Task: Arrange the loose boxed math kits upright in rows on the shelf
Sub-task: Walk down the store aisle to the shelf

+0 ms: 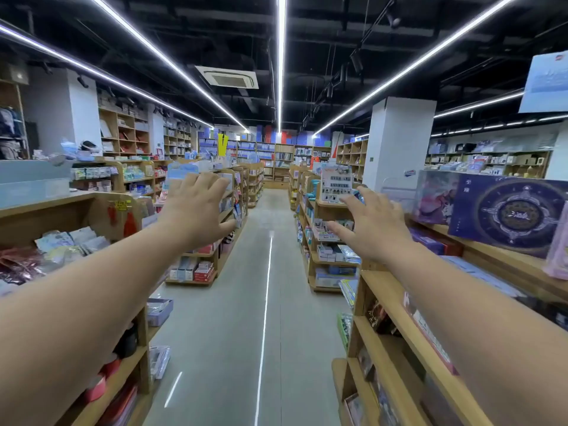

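Observation:
I stand in a shop aisle with both arms stretched out in front of me. My left hand point(196, 210) is raised with its fingers spread and straight, holding nothing. My right hand point(373, 224) is held up the same way, fingers spread, empty. Neither hand touches a shelf or a box. I cannot pick out any boxed math kits among the goods in this view. A wooden shelf unit point(396, 305) stands below my right forearm, another wooden shelf unit point(76, 204) below my left forearm.
A grey floor aisle point(267, 272) runs straight ahead between rows of wooden shelves full of stationery. A large dark blue box point(507, 213) stands on top of the right shelf. A white pillar point(399, 139) rises at the right, wall shelving at the far end.

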Available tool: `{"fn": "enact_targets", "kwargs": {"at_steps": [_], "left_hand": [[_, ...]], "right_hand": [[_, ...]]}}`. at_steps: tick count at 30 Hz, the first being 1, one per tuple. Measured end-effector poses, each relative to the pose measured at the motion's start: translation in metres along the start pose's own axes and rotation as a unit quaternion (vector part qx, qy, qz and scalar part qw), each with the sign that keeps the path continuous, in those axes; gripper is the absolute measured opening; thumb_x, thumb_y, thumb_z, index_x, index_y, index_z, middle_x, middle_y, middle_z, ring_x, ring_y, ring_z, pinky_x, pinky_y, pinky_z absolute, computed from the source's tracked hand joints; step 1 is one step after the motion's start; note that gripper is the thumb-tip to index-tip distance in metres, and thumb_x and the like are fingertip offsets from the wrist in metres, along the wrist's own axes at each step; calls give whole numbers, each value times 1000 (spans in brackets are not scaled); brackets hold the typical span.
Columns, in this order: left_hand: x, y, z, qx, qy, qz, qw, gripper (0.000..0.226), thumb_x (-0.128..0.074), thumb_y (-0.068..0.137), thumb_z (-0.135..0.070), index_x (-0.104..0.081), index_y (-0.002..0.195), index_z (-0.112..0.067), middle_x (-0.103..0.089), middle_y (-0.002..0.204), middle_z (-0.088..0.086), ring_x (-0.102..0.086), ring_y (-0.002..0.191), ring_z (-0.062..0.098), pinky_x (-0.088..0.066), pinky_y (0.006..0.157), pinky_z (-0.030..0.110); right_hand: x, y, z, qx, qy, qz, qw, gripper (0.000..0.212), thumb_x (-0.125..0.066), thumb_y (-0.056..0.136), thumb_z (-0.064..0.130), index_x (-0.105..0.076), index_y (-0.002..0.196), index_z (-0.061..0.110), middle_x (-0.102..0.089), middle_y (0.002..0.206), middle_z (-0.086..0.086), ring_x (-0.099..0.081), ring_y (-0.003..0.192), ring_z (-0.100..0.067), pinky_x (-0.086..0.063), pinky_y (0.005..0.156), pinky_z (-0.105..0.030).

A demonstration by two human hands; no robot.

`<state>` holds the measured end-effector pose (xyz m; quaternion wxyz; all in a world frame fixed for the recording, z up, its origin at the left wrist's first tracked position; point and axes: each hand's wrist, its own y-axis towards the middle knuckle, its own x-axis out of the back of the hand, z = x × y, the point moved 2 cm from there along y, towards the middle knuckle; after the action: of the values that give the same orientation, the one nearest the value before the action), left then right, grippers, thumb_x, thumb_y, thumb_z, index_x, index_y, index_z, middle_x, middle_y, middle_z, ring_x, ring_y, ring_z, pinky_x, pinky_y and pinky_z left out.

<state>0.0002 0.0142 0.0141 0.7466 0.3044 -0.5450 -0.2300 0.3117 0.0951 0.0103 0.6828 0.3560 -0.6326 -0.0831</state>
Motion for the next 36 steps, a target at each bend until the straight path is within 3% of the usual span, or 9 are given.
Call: {"fn": "enact_targets", "kwargs": {"at_steps": [16, 31, 36], "left_hand": [[-232, 208, 109, -15, -17, 27, 999, 84, -50, 82, -71, -30, 148, -25, -44, 144, 6, -40, 130, 30, -37, 105, 48], [-500, 451, 88, -19, 0, 49, 999, 87, -47, 78, -75, -26, 148, -28, -43, 146, 4, -42, 131, 29, -42, 105, 49], [-588, 537, 71, -2, -16, 49, 999, 88, -39, 76, -76, -27, 147, -26, -45, 143, 6, -43, 127, 31, -41, 105, 50]], "right_hand": [[-185, 269, 69, -25, -28, 29, 999, 70, -34, 90, 75, -33, 147, 35, -33, 154, -7, -31, 140, -31, -25, 112, -55], [-407, 540, -33, -11, -33, 44, 998, 73, -32, 90, 75, -31, 149, 33, -27, 160, -6, -27, 145, -30, -26, 113, -57], [-480, 634, -76, -13, -21, 56, 998, 72, -30, 89, 77, -33, 147, 34, -33, 156, -5, -32, 142, -30, -31, 110, -57]]}}
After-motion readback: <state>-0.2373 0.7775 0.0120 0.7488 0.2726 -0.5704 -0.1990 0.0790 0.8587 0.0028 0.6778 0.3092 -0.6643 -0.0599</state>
